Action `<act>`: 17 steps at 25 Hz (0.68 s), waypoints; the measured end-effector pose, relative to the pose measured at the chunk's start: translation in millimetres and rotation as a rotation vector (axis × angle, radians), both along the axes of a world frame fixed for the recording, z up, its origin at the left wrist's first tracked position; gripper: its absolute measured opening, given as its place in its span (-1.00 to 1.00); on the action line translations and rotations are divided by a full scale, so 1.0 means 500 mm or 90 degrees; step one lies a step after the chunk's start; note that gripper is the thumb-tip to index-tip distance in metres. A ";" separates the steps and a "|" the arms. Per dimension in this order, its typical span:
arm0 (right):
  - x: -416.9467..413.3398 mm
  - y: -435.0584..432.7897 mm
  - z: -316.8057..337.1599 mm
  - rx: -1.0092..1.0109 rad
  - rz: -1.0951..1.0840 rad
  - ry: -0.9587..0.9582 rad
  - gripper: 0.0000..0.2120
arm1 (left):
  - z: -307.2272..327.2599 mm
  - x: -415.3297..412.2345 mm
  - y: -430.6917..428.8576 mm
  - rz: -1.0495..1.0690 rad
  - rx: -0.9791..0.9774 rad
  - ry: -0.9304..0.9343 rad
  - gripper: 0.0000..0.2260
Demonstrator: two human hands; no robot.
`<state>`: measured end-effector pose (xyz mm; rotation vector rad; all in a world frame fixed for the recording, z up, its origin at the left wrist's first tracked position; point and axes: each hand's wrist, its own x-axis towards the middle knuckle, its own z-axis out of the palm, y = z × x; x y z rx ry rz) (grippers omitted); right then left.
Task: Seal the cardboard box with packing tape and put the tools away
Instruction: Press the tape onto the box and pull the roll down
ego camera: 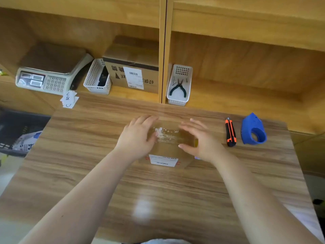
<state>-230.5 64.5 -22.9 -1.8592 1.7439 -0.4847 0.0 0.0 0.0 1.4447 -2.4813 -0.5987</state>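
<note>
A small cardboard box (pixel 168 148) is sitting mid-bench (pixel 158 191), clear tape (pixel 168 135) across its top. Left hand (pixel 139 136) & right hand (pixel 198 138) are lying open, palms down, on the box's two sides. An orange utility knife (pixel 230 132) & blue tape dispenser (pixel 253 129) are lying to the right; pliers (pixel 178 87) are resting in a white basket (pixel 177 101) w/ small bits.

You have one view only, from the camera on your head, looking forward and steeply down over the wooden table (pixel 175 191). Your forearms enter from the near edge. The wide lens bends the table's edges. At the far side it takes in the shelf unit (pixel 163 50) close behind the table; at the far left, a weighing scale (pixel 51 74).
</note>
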 end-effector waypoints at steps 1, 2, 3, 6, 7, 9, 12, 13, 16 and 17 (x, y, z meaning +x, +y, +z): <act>0.001 -0.005 -0.008 0.005 0.011 0.005 -0.39 | -0.009 -0.001 -0.002 -0.001 0.006 0.000 -0.53; 0.001 -0.010 -0.012 0.013 0.014 0.008 -0.40 | -0.014 -0.003 -0.005 0.002 0.017 0.002 -0.52; 0.001 -0.012 -0.020 0.027 0.020 0.021 -0.43 | -0.028 -0.004 -0.004 0.004 0.027 -0.011 -0.51; 0.003 -0.029 -0.050 0.026 0.038 0.049 -0.54 | -0.071 -0.016 0.015 0.000 0.073 -0.081 -0.49; 0.002 -0.036 -0.060 0.028 0.046 0.063 -0.54 | -0.088 -0.021 0.025 -0.010 0.060 -0.121 -0.49; -0.002 -0.053 -0.074 0.051 0.067 0.102 -0.54 | -0.110 -0.032 0.036 -0.031 0.053 -0.175 -0.42; -0.023 -0.079 -0.075 0.071 0.112 0.193 -0.54 | -0.121 -0.042 0.003 -0.079 0.049 -0.225 -0.22; -0.035 -0.086 -0.072 0.080 0.122 0.213 -0.54 | -0.123 -0.044 -0.016 -0.101 0.037 -0.248 -0.20; -0.069 -0.095 -0.064 0.118 0.146 0.250 -0.52 | -0.126 -0.055 -0.076 -0.167 0.023 -0.316 -0.23; -0.078 -0.094 -0.067 0.130 0.146 0.249 -0.51 | -0.126 -0.060 -0.096 -0.183 0.022 -0.329 -0.25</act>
